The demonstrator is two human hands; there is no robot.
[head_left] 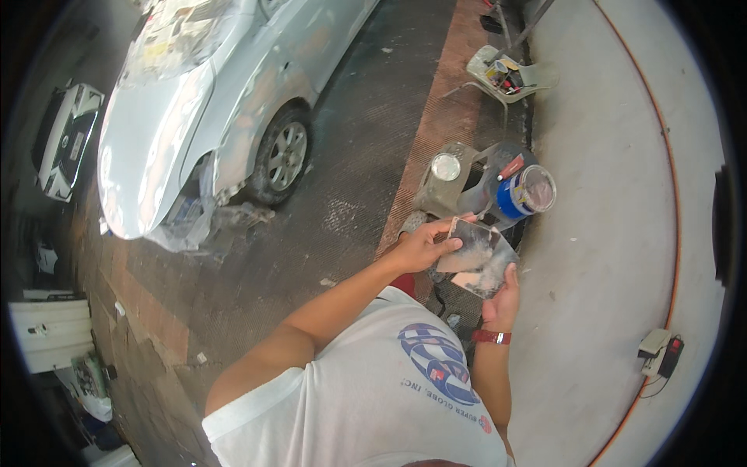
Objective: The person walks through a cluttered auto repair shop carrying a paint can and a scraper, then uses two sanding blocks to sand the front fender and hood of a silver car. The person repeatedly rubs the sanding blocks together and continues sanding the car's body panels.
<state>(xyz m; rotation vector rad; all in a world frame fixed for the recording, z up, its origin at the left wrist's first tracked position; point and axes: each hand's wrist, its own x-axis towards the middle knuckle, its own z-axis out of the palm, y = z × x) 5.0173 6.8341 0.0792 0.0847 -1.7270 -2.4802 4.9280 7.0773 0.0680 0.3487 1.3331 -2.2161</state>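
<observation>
Both my hands hold a thin, flat rectangular plate (480,258) in front of my body. Its glossy dark face carries whitish smears and a pinkish patch; I cannot make out whether it is glass or a mirror. My left hand (428,246) grips the upper left edge, thumb on top. At the lower right edge my right hand (502,300) closes on it, with a red band around the wrist. Just beyond the plate, a large blue can (513,198) and a round tin with a pale top (446,166) stand on a grey plastic seat (445,196).
A red object (510,166) lies beside the blue can. Farther off, a pale plastic chair (533,75) holds assorted small items. A silver car (202,109) with dull patches stands at left. A wall (599,257) with an orange cable (675,218) runs along the right.
</observation>
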